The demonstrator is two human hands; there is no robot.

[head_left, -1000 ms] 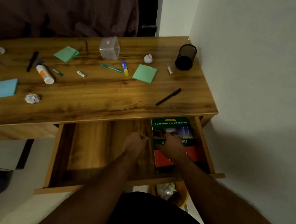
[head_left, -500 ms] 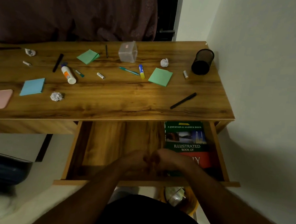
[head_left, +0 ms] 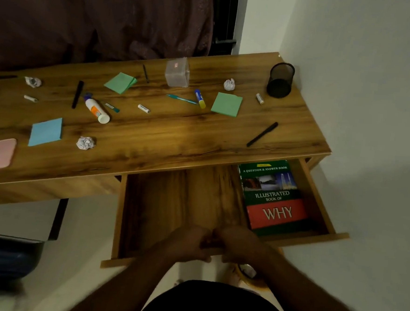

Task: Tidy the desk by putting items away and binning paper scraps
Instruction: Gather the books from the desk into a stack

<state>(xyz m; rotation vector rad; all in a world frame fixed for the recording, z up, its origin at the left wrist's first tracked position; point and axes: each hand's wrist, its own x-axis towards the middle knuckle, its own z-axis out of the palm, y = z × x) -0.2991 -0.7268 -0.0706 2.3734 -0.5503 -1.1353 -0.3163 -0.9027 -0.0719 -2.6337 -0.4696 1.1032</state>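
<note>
The desk drawer (head_left: 183, 202) stands pulled out, and a green and red book (head_left: 275, 196) lies flat at its right end. My left hand (head_left: 188, 244) and my right hand (head_left: 239, 245) meet at the middle of the drawer's front rim, fingers curled over it. On the desk top lie crumpled paper scraps (head_left: 86, 143) (head_left: 229, 84) (head_left: 33, 81), green sticky pads (head_left: 120, 82) (head_left: 227, 104), a blue pad (head_left: 46, 131), a glue bottle (head_left: 96, 110), a glue stick (head_left: 200, 98) and a black pen (head_left: 262, 134).
A black mesh pen cup (head_left: 280, 80) stands at the desk's far right corner by the wall. A clear plastic box (head_left: 177, 72) sits mid-back, a pink case (head_left: 0, 154) at the left edge. An orange bin (head_left: 249, 272) holding paper is under the drawer.
Both hands came off the book and drew back to the drawer's front rim, where they now touch each other. The book stays in the drawer.
</note>
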